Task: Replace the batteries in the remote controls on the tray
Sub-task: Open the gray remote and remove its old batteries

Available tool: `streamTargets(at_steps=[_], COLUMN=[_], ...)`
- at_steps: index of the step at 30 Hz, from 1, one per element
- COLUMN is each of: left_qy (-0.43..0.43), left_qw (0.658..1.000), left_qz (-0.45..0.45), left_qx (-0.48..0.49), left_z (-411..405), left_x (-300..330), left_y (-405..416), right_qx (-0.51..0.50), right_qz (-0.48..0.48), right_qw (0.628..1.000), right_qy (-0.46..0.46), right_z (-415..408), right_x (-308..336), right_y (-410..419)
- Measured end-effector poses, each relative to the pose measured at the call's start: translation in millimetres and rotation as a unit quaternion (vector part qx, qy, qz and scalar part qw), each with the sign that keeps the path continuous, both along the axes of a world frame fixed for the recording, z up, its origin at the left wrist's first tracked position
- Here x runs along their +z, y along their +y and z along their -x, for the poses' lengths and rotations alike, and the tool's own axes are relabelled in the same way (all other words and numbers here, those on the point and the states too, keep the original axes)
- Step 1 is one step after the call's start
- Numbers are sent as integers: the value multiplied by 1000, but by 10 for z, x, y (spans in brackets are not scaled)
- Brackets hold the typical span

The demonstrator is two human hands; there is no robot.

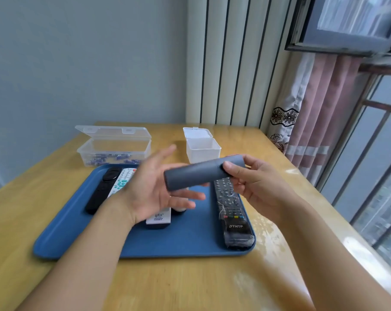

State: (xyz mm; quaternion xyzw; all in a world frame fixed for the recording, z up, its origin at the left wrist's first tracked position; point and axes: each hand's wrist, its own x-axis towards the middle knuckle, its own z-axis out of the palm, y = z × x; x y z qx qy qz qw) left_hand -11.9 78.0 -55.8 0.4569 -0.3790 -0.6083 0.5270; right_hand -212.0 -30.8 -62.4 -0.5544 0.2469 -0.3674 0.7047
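Right hand [255,185] grips grey remote [201,172]; clear box [114,151] holds batteries [114,158].

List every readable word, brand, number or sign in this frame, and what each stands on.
"JTHTF", as far as it reads: on the near end of the long black plastic-wrapped remote.
Print on the white remote's label: too small to read.
Blue batteries in the clear plastic box: blurred.

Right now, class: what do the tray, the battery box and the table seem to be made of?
Tray: likely matte blue plastic, with a moulded rounded rim. Battery box: clear glossy plastic; batteries show through its wall. Table: yellowish wood grain under a shiny coat, mirroring window light.
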Motion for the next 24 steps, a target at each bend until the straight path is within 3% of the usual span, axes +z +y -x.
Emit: streamTargets(at_steps=[2,6,11,14,24], left_qy=[-56,-124,-183,-179,-165], left_qw=[997,991,982,983,983], left_qz=[0,34,39,28,41], left_qx=[-61,-22,18,25,68], left_z=[153,311,390,429,416], left_x=[-22,-137,-211,-249,-234], left_y=[26,-40,-89,-106,-144], right_qx=[-7,-59,-93,-118,-201], right_qz=[32,114,103,118,296], right_qw=[999,990,988,983,928], right_qy=[29,67,67,79,103], right_z=[-56,-123,-148,-165,-280], right_x=[-54,-109,-133,-130,-193], right_y=[27,65,29,11,53])
